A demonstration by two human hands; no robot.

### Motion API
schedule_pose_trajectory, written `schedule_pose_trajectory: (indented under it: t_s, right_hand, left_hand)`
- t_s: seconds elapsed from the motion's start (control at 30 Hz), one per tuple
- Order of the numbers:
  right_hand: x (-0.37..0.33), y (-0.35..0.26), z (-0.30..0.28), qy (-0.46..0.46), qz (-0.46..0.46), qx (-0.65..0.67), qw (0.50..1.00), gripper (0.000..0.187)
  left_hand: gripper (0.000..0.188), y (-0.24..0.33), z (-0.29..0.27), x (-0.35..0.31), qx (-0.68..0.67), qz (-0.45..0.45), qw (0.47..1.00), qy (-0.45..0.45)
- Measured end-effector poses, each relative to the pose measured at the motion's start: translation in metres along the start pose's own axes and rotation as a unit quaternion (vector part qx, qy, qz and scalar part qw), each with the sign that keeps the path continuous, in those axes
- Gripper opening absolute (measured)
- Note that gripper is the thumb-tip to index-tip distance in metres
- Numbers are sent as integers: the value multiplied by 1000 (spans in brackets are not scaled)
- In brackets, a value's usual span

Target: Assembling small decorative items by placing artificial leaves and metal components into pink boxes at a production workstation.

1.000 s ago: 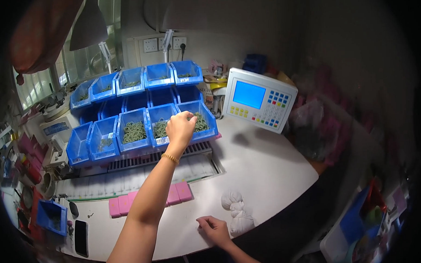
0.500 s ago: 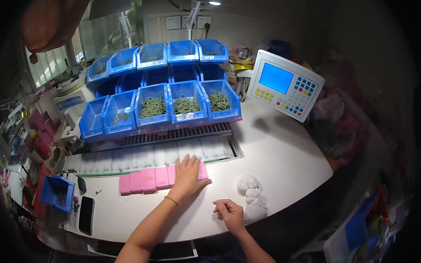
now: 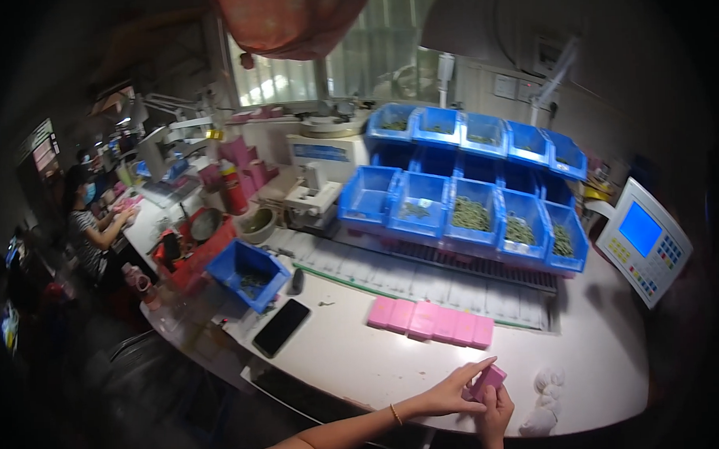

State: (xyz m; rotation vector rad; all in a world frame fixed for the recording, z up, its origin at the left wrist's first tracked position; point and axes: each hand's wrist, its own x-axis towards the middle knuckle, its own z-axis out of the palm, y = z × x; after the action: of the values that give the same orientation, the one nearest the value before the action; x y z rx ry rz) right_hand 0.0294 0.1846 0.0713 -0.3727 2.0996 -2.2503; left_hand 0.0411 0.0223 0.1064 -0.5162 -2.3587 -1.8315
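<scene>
Both hands are at the table's front right, around one small pink block (image 3: 489, 382). My left hand (image 3: 454, 391), with a beaded bracelet at the wrist, has its thumb and fingers on either side of the block. From below, my right hand (image 3: 497, 414) grips the same block by its lower edge. Beyond them lies a row of several similar pink blocks (image 3: 432, 322), side by side on the white table. To the right of my hands rests a knotted white cloth-like bundle (image 3: 546, 404).
Blue bins (image 3: 472, 214), several with green pieces, stand in tiers at the back. A keypad panel with a blue screen (image 3: 640, 229) is at the right. Left lie a phone (image 3: 281, 328) and a blue bin (image 3: 249, 276). A co-worker (image 3: 90, 226) sits far left.
The view has swung left. My left hand has left the row and come toward me, and a pink block is now between both hands. My right hand has closed on it.
</scene>
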Motion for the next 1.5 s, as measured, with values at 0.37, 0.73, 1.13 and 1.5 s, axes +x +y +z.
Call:
schedule_pose_trajectory:
  t_s: [0.37,0.73,1.13,1.5]
  right_hand:
    - [-11,-6,-7,-85,151,124,977,36]
    - [-11,-8,41,-41,100,35,994,45]
    - [2,-12,11,-72,121,-64,988,49]
    - [9,-21,8,87,-58,-235,966,33]
  left_hand:
    - [56,-9,0,-17,45,2,994,102]
    - [36,3,-1,-34,82,20,980,180]
    - [37,2,-5,-39,-80,-97,980,154]
    - [42,-4,-33,-33,-254,-208,940,97]
